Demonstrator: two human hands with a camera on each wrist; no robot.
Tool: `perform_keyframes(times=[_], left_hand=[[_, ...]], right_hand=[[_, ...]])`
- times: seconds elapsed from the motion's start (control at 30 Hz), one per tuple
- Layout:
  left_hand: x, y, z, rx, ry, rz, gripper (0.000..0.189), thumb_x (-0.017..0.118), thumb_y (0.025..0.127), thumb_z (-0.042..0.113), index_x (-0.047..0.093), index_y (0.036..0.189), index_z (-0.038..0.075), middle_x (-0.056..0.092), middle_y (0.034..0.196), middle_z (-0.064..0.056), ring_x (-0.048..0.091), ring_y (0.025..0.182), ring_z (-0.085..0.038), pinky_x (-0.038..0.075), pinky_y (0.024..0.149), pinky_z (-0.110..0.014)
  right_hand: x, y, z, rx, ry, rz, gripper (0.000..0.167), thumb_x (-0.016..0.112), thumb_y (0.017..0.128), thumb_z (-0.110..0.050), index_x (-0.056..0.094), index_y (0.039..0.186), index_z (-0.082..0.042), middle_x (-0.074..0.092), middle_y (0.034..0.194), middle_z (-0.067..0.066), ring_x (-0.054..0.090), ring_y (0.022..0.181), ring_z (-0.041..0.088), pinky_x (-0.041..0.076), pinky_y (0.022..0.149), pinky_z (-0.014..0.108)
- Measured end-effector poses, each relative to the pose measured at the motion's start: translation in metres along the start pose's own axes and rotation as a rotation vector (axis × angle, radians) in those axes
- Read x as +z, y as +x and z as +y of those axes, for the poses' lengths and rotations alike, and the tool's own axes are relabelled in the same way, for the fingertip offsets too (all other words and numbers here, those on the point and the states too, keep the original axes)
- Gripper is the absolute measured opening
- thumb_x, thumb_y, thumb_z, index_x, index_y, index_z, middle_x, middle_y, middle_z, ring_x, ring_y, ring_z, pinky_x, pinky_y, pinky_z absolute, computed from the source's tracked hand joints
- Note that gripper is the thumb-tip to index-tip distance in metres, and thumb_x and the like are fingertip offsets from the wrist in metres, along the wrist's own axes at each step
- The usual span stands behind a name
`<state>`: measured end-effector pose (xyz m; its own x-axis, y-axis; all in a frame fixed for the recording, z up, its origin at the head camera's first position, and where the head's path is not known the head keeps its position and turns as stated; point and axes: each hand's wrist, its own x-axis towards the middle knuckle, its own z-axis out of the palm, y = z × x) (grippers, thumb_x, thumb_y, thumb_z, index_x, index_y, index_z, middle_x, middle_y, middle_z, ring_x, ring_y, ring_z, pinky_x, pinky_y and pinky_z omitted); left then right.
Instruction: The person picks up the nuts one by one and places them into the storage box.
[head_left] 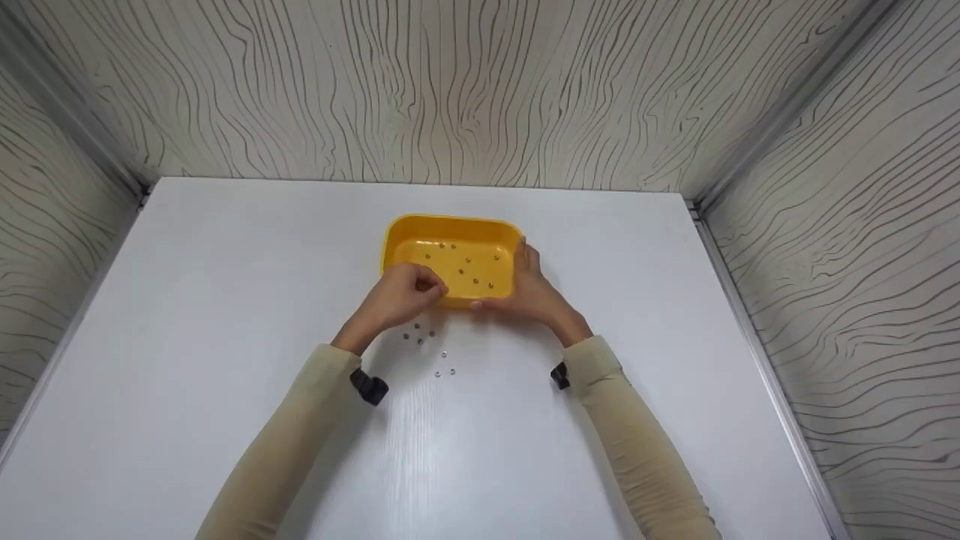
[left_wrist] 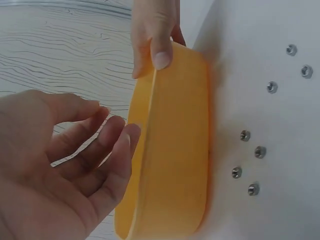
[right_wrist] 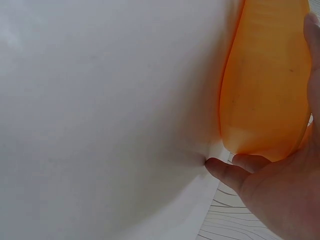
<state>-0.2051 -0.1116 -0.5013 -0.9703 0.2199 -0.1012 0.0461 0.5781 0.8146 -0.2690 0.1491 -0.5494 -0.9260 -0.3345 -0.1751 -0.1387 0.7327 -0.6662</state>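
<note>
A yellow plastic tub (head_left: 454, 226) stands on the white table with several small hex nuts (head_left: 475, 281) scattered over its floor. My left hand (head_left: 401, 296) is over the tub's near left rim, thumb and forefinger tips meeting and the other fingers loosely bent. I cannot tell whether a nut is hidden between those tips. My right hand (head_left: 531, 292) grips the tub's right end, with the thumb on the near side and the fingers along the end wall. More hex nuts (left_wrist: 260, 152) lie on the table in front of the tub.
The white table (head_left: 247, 300) reaches back to a wall panel (head_left: 450, 90) with a wood-grain pattern. Similar panels rise at left and right. Dark wrist cameras (head_left: 369, 387) hang below both sleeves.
</note>
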Motion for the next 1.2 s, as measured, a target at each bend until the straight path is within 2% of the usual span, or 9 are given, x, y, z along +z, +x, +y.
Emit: perform_keyframes(times=[0.2,0.3,0.47,0.57,0.67,0.8,0.9,1.0,1.2], left_hand=[[0.013,-0.018,-0.005,0.016,0.022,-0.082,0.023,0.069,0.099,0.023,0.082,0.102,0.004,0.075,0.084,-0.011,0.055,0.063,-0.012,0.044,0.056,-0.023],[0.020,-0.025,-0.012,0.047,0.080,-0.113,0.022,0.071,0.099,0.022,0.083,0.098,0.004,0.076,0.081,-0.010,0.053,0.063,-0.010,0.043,0.058,-0.023],[0.037,-0.037,-0.024,0.079,0.224,-0.128,0.014,0.075,0.094,0.016,0.083,0.095,0.005,0.079,0.084,-0.005,0.061,0.069,-0.010,0.056,0.069,-0.029],[0.045,-0.045,-0.029,0.091,0.294,-0.125,0.013,0.074,0.094,0.015,0.083,0.094,0.005,0.079,0.088,-0.006,0.064,0.074,-0.013,0.059,0.074,-0.036],[0.053,-0.054,-0.032,0.152,0.383,-0.110,0.013,0.071,0.093,0.011,0.081,0.092,0.003,0.077,0.089,-0.008,0.063,0.076,-0.016,0.059,0.074,-0.040],[0.064,-0.073,-0.036,0.345,0.629,-0.021,0.010,0.069,0.091,0.003,0.077,0.086,0.002,0.069,0.088,-0.009,0.062,0.074,-0.021,0.059,0.065,-0.039],[0.072,-0.084,-0.038,0.472,0.825,0.045,0.006,0.070,0.089,0.000,0.076,0.088,0.001,0.067,0.090,-0.010,0.062,0.076,-0.024,0.059,0.061,-0.037],[0.078,-0.087,-0.039,0.525,0.928,0.054,0.009,0.070,0.089,0.000,0.077,0.095,0.000,0.068,0.092,-0.010,0.062,0.079,-0.024,0.060,0.062,-0.035],[0.085,-0.089,-0.039,0.542,1.022,0.073,0.014,0.073,0.091,0.000,0.078,0.103,0.000,0.072,0.098,-0.010,0.066,0.085,-0.023,0.062,0.067,-0.033]], right_hand=[[-0.001,0.001,-0.004,-0.011,-0.012,0.003,0.161,0.083,0.063,-0.081,-0.019,0.167,-0.013,0.003,0.175,0.015,0.041,0.150,0.034,0.039,0.125,0.052],[-0.001,0.002,-0.005,0.007,-0.026,-0.012,0.161,0.082,0.063,-0.082,-0.020,0.167,-0.014,-0.001,0.176,0.015,0.038,0.153,0.036,0.038,0.126,0.053],[-0.001,0.002,-0.005,0.015,-0.049,-0.018,0.160,0.082,0.065,-0.081,-0.021,0.166,-0.012,-0.004,0.177,0.017,0.034,0.156,0.038,0.035,0.128,0.052],[-0.001,0.001,-0.005,0.005,-0.051,-0.010,0.159,0.083,0.066,-0.079,-0.020,0.166,-0.011,-0.002,0.176,0.018,0.034,0.156,0.038,0.035,0.128,0.052],[0.000,0.001,-0.004,0.007,-0.044,-0.005,0.159,0.083,0.065,-0.079,-0.019,0.167,-0.011,-0.002,0.176,0.018,0.034,0.156,0.039,0.035,0.128,0.052],[0.002,0.000,-0.003,0.012,-0.040,-0.011,0.159,0.082,0.065,-0.080,-0.020,0.167,-0.013,-0.004,0.177,0.016,0.033,0.157,0.040,0.034,0.128,0.053],[0.002,0.000,-0.002,0.012,-0.051,-0.016,0.159,0.082,0.066,-0.081,-0.020,0.166,-0.012,-0.004,0.177,0.016,0.034,0.157,0.039,0.035,0.128,0.052],[-0.001,-0.001,-0.001,0.014,-0.069,-0.017,0.158,0.081,0.067,-0.080,-0.020,0.166,-0.011,-0.004,0.177,0.018,0.037,0.155,0.039,0.037,0.127,0.052],[0.000,0.000,0.001,-0.004,-0.071,-0.014,0.158,0.083,0.067,-0.077,-0.021,0.166,-0.009,-0.004,0.176,0.019,0.038,0.154,0.040,0.037,0.126,0.051]])
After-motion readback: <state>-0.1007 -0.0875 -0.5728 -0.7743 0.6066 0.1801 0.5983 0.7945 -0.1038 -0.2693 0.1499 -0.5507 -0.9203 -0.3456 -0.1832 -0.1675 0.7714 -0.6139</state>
